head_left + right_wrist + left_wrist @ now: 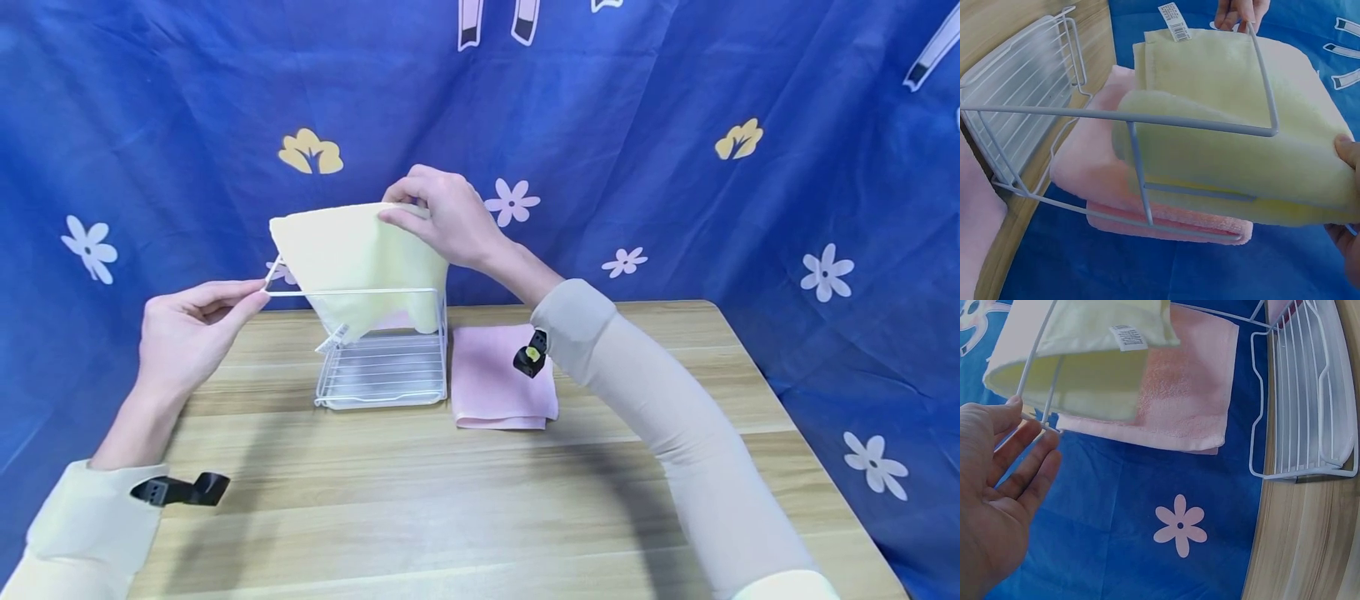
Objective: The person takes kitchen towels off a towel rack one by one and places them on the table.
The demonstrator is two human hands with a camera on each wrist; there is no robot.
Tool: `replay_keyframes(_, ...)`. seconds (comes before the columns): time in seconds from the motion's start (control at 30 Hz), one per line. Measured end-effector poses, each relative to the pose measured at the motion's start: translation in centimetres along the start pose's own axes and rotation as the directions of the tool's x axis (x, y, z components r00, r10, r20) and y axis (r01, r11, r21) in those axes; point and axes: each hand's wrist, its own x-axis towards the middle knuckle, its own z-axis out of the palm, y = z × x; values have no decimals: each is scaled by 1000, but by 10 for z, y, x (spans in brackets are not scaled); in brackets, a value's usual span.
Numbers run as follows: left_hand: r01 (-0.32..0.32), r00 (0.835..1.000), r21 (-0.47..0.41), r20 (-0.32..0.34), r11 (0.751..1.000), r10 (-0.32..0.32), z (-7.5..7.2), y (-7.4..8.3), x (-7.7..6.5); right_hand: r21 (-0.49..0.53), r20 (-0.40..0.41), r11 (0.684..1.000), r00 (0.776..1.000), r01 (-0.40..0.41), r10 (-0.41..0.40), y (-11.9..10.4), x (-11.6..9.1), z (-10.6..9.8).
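Tabletop [420, 508]: spreading below both grips. Left grip [183, 329]: pinching a corner of the rack's upper frame, thumb and fingers closing on thin wire. Folded pink cloth [498, 379]: lying on the tabletop, below the right grip, just beside the rack. White wire rack [382, 401]: standing to the right of the left grip, its upper frame overhanging the base on that side; pressing down there could be tipping it, slackening could be letting it slide. Yellow cloth [352, 250]: hanging from the right grip behind the front rail; uneven pulling could be snagging it on wire. Right grip [453, 217]: pinching its top edge; a shallow pinch could be slipping. Pink towel [1194, 381]: hanging below the right grip, partly covered; rubbing yellow fabric could be dragging it askew.
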Motion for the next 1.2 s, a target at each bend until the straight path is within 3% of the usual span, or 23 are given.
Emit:
replay_keyframes(0.2,2,1000,15,7,1000,-2,0,0,0,9,-53,1000,998,18,-17,-1,2,-5)
replay_keyframes(0.7,-4,1000,41,25,999,3,-3,0,0,26,-80,1000,997,17,-15,-7,4,-21)
replay_keyframes(1.2,2,1000,41,24,999,-3,-2,-1,0,25,-141,1000,990,16,-12,-5,-8,-45)
